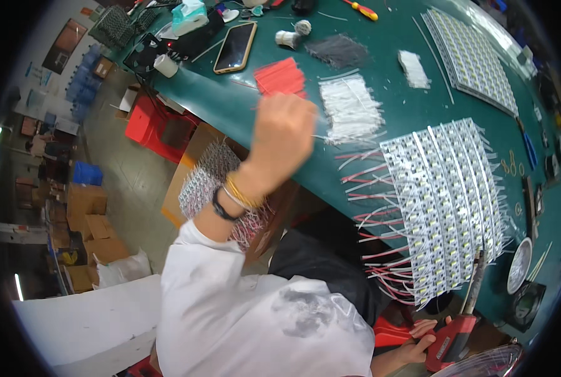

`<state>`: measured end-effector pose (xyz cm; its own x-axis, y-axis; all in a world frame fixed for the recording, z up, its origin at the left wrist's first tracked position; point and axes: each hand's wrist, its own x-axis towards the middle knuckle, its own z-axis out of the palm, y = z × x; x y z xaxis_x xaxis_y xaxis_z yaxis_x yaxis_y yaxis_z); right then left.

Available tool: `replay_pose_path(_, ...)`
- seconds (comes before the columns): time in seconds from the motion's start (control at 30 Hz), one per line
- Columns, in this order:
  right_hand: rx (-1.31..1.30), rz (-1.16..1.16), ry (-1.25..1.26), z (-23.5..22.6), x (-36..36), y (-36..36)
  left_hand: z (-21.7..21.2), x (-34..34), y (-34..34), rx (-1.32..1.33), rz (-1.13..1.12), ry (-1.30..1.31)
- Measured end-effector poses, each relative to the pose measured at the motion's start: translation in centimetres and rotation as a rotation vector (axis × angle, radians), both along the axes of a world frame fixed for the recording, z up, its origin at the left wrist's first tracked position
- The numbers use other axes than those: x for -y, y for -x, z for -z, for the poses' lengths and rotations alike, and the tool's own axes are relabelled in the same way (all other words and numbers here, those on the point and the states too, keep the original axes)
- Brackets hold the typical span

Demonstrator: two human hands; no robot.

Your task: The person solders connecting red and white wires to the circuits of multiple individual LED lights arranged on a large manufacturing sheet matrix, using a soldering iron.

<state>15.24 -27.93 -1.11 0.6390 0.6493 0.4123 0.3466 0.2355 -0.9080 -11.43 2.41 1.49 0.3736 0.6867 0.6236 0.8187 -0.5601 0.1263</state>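
My left hand [285, 135], slightly blurred, is curled with its fingers turned down at the near edge of a bundle of short red wires [279, 76]. Whatever its fingers hold is hidden. Right of it lies a bundle of white wires [350, 108]. At the lower right, my right hand [416, 344] is wrapped round the handle of a red and black soldering gun [451, 342]. Its long metal shaft reaches up to the lower right part of a panel of LED strips [443, 207]. Red and white wires stick out from the panel's left side.
A phone [235, 47], black wires [337, 50] and a smaller white bundle [413, 69] lie on the green table [199, 94]. Another LED panel [472, 56] is at the far right. A round metal dish [519, 266] stands near the right edge. Below left is a carton [173, 191] of wired strips.
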Motion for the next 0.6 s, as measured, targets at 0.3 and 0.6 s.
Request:
replay_pose_path(0.3,0.250,-0.106,0.139,1.2,-1.0,-2.6,2.5,-10.4,6.1,-0.269,-0.086,-0.057)
replay_pose_path(0.6,0.647,0.187,0.526,-6.9,-3.8,0.4,3.6,-11.4,6.0,-0.169,-0.140,0.068)
